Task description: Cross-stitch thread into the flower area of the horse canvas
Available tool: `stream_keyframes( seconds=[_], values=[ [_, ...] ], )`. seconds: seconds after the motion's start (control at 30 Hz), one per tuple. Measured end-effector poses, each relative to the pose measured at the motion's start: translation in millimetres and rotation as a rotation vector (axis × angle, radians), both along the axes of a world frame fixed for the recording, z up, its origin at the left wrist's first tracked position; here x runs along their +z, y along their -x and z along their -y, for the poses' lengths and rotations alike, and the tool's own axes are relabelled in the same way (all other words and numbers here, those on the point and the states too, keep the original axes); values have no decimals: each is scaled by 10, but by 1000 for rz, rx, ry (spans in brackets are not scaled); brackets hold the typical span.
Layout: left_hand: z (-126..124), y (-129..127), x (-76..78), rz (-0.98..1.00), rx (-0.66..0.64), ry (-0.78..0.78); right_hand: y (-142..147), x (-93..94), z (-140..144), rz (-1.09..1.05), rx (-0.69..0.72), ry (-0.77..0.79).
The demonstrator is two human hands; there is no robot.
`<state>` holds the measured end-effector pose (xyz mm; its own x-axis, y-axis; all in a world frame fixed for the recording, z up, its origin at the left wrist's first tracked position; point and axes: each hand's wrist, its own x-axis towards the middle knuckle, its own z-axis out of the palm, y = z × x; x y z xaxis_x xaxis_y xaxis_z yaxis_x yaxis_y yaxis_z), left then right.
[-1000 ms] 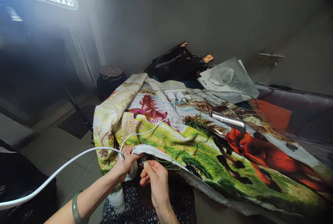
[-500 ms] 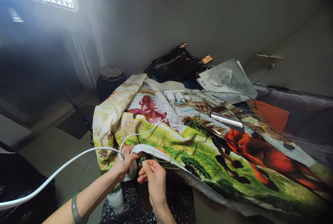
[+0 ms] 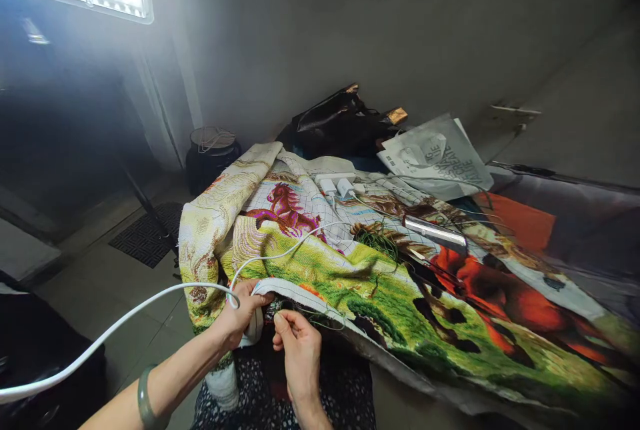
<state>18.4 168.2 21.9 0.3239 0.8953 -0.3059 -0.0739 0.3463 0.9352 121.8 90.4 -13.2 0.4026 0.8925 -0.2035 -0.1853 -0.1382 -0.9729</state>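
A large cross-stitch cloth [image 3: 380, 283] with horses on green ground lies spread over the table and hangs toward me. My left hand [image 3: 239, 313] grips the cloth's folded white near edge; a green bangle sits on that wrist. Just right of it, my right hand [image 3: 295, 343] pinches a thin green thread [image 3: 325, 318] at the underside of the edge, fingers closed. Whether a needle is in the fingers is too small to tell. A white cable [image 3: 150, 303] crosses over my left hand.
A bundle of green thread [image 3: 380, 240], a silvery lamp bar [image 3: 435, 231] and white chargers [image 3: 337, 185] lie on the cloth. Behind are a black bag [image 3: 340, 123] and a printed white bag [image 3: 440, 157]. A dark pot [image 3: 213, 150] stands on the floor at left.
My right hand has shifted slightly up and right along the cloth edge, drawing the thread. My left hand has kept its hold.
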Motion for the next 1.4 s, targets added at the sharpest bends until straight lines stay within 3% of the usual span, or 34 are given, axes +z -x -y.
stream_keyframes(
  seconds=[0.6, 0.9, 1.0, 1.13, 1.2, 1.3, 1.4],
  values=[
    [34, -27, -1, -16, 35, 20, 34, 12, -27, -52, -34, -15],
    [36, -9, 28, -83, -21, -46, 77, 13, -90, -150, -109, -5],
    [0, 16, 1, -137, -33, -102, -9, 116, 35, 27, -77, -36],
    [-64, 25, -74, -163, -76, -150, -252, 386, 250, 488, -141, -308],
    [-84, 14, -101, -146, -107, -162, -345, 492, 250, 623, -18, -369],
    [-89, -2, -104, -113, -154, -185, -386, 527, 122, 725, 243, -260],
    [-81, -1, -78, -94, -180, -211, -355, 477, -7, 788, 234, -179]
  ],
)
